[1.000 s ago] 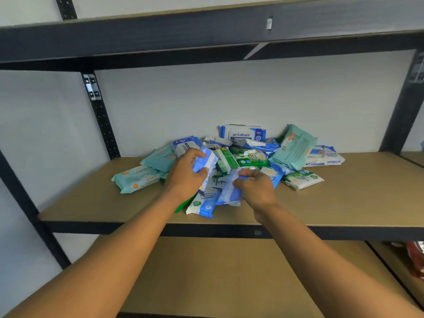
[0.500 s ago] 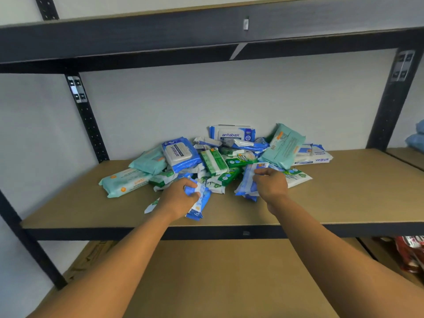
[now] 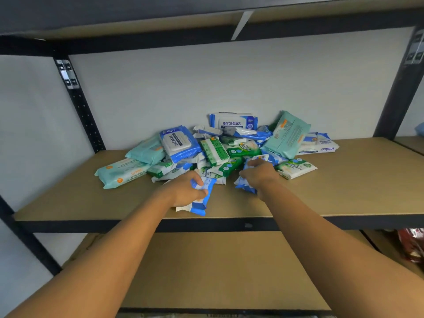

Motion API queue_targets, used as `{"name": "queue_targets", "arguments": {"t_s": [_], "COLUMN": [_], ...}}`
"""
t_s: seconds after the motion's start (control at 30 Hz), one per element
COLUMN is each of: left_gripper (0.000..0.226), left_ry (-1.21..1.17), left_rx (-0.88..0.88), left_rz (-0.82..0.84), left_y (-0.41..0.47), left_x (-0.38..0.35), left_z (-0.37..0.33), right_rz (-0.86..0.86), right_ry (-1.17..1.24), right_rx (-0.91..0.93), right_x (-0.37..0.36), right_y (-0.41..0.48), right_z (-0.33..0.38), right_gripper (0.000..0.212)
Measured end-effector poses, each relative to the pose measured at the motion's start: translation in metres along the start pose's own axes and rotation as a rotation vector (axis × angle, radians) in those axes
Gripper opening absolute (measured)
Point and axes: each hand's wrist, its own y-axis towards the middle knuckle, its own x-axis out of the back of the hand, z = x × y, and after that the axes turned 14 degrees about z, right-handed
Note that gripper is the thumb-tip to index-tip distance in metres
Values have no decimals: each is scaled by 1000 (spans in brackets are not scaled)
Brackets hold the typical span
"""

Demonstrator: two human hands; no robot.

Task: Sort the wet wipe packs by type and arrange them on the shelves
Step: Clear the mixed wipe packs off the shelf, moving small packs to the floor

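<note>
Head view: left hand curls round a blue-and-white pack just below frame centre, its long axis running up-frame, near the front edge of the shelf; right hand grips a second blue pack at the near edge of the pile. I judge both packs one type. The pile lies up-frame of both hands, the right nearer.

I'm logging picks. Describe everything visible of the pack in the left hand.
The blue and white pack looks like a soft plastic pouch, crumpled where the left hand grips its upper part. Its lower end points toward the front edge of the shelf, in front of the pile. Whether it rests there is unclear.
</note>
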Motion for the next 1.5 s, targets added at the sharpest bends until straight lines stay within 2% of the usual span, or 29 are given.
{"name": "queue_targets", "arguments": {"t_s": [0.23, 0.37, 0.53, 0.67, 0.77, 1.0, 1.17, 1.27, 1.37, 1.5], "left_gripper": [25, 24, 25, 24, 18, 30, 30, 30, 26, 22], "left_ry": [-264, -413, -478, -543, -550, -504, -426, -387, -354, -380], "left_rx": [-152, -244, -329, -291, -186, 0, 33, 57, 50, 66], "left_rz": [-191, -244, -261, -152, -43, 205, 275, 280, 282, 330], "left_y": [-26, -56, -93, -101, -92, -39, 4, 21, 28, 33], "left_x": [-32, -66, -132, -204, -264, -386, -435, -456, -467, -468], "left_z": [-9, -18, -29, -16, 2, 34, 40, 43, 48, 51], "right_rz": [67, 159, 270, 285, 301, 296, 276, 287, 300, 310], "right_ry": [116, 112, 165, 178, 141, 71, 18, -43, -84, -97], "right_rx": [63, 156, 189, 81, -48, -343, -463, -500, -513, -513], "right_x": [8, 24, 36, 36, 30, 3, -9, -13, -15, -14], "right_y": [-36, -99, -180, -216, -222, -192, -166, -154, -144, -136], "right_z": [-11, -26, -77, -146, -209, -344, -398, -423, -435, -441], "right_gripper": [33, 32, 31, 25, 23, 20, 18, 26, 28, 21]}}
